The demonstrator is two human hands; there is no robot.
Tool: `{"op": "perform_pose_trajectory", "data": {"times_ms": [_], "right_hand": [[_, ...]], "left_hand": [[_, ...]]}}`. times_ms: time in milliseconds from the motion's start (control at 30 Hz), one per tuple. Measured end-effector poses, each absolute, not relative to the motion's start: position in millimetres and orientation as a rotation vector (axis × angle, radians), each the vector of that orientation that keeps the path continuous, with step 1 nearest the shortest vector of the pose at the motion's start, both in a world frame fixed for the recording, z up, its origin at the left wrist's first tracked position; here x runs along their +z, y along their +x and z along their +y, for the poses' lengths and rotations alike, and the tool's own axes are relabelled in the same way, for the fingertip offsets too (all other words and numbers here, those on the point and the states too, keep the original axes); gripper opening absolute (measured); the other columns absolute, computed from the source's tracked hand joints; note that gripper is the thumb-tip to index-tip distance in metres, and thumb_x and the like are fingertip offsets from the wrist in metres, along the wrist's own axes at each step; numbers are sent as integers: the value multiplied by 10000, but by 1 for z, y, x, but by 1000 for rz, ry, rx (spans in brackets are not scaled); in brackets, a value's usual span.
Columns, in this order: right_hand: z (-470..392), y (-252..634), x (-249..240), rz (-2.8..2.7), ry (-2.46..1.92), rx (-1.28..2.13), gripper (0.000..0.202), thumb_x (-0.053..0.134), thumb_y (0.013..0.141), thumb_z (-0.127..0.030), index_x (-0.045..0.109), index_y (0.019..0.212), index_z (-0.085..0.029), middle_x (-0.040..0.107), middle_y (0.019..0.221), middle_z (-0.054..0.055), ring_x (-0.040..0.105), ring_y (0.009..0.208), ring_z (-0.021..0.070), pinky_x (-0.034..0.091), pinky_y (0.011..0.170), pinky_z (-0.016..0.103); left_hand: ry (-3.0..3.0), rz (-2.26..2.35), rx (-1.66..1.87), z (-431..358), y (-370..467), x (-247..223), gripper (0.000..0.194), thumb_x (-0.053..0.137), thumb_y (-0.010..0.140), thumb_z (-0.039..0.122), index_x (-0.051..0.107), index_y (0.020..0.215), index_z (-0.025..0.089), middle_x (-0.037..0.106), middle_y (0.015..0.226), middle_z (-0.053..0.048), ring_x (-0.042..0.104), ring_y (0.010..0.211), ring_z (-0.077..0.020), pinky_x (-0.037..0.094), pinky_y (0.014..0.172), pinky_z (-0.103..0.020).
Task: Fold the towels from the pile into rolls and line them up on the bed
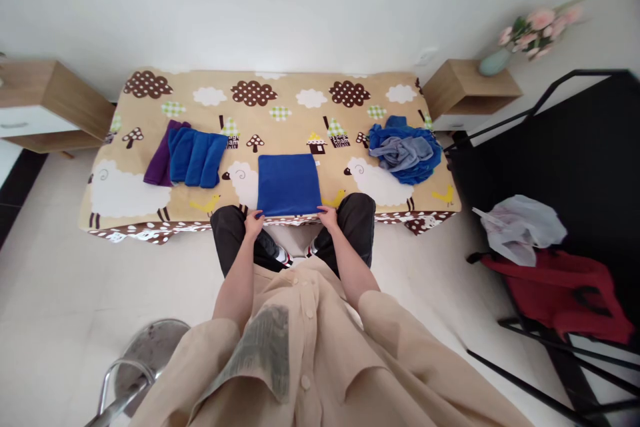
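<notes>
A blue cloth (pixel 289 183) lies spread flat as a near square on the patterned bedspread (pixel 295 130), its near edge at the bed's front. My left hand (pixel 254 223) pinches the near left corner of this cloth. At the near right corner, my right hand (pixel 328 217) has its fingers closed on the same cloth. To the left sit rolled or folded blue cloths (pixel 197 157), side by side, next to a purple cloth (pixel 163 155). On the right is a crumpled heap of blue cloths (pixel 423 163) with a grey-blue cloth (pixel 401 151) on top.
Wooden nightstands (pixel 70 97) flank the bed; the right nightstand (pixel 467 83) bears a vase (pixel 495 63) of pink flowers. A black folding frame (pixel 555 140) at right carries a plastic bag (pixel 525 227) and a red bag (pixel 565 293). A round-based metal stool (pixel 150 353) stands low left.
</notes>
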State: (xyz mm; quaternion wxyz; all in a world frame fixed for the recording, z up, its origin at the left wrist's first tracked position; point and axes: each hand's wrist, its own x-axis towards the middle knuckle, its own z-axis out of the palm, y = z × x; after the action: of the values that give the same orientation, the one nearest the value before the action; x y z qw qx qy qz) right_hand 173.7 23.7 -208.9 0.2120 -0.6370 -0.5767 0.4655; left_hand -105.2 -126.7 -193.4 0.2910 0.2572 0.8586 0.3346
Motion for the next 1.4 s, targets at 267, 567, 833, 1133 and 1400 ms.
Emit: {"op": "perform_pose_trajectory", "data": {"times_ms": [267,567,833,1133,1400], "right_hand": [[25,172,-214,-1655,-1748,1197,252,628,700,-118,811,867,-162,811,946,105,768,919,254,595,1003,396],[36,171,-216,-1707,-1648,1109,160,652,760,-105,767,847,-174,714,1339,146,674,1278,258,455,1209,409],[47,168,-229,-1623,-1445,1296,121,632,823,-162,712,908,-194,780,1235,140,678,1316,253,453,1207,457],[66,162,-248,-1552,-1600,1357,234,657,866,-267,708,1056,-140,791,1066,149,778,1012,245,598,1000,388],[80,162,-260,-1565,-1704,1315,305,715,878,-384,733,1056,-137,795,1028,152,774,984,267,604,977,394]], "left_hand": [[672,2297,922,-126,-106,-199,287,649,783,138,788,1034,150,765,980,-92,728,904,-228,568,992,-361],[707,2317,1097,-114,-110,-205,128,697,792,166,745,910,161,654,1333,-176,599,1330,-307,485,1168,-434],[693,2235,1146,-103,-120,-207,151,679,846,216,738,983,190,761,1162,-94,670,1221,-232,462,1171,-367],[585,2211,1148,-88,-135,-231,235,699,855,268,732,1047,138,748,1028,-104,721,969,-220,569,975,-344],[556,2066,1142,-83,-136,-256,273,683,840,239,713,1091,137,759,1015,-108,737,952,-200,597,920,-312]]}}
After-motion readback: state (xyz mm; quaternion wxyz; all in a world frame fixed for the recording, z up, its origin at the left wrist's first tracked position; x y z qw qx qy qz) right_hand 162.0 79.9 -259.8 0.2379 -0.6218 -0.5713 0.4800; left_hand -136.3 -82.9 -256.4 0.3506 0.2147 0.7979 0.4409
